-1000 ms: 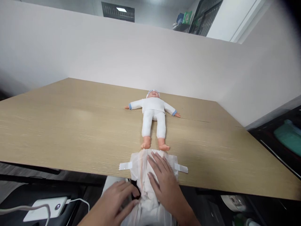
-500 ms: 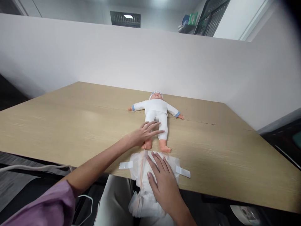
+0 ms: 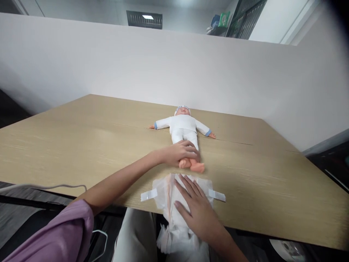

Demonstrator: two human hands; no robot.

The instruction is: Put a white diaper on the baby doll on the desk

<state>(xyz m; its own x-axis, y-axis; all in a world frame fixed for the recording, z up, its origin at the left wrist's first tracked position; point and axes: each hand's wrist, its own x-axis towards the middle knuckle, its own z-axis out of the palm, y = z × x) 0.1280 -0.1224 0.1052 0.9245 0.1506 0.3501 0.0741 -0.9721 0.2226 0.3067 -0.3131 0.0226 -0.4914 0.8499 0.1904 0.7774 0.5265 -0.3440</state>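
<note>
Clearly, the left grip [image 3: 183,153] is closed around the lower legs of the doll [image 3: 183,123], fingers curled over the white trousers from the left side. Both bare feet [image 3: 197,167] poke out on the near side of it, touching each other, while the hips, torso, outstretched arms and capped head lie beyond it, toward the wall [image 3: 152,65]. The doll is on its back on the wooden surface [image 3: 95,153]. Just nearer than the feet and apart from them lies the diaper [image 3: 173,214], its tabs [image 3: 148,195] stretched out to both sides and its crumpled near end hanging over the edge. The right grip [image 3: 195,207] rests palm down on the diaper, fingers extended and slightly spread, pinching nothing.
</note>
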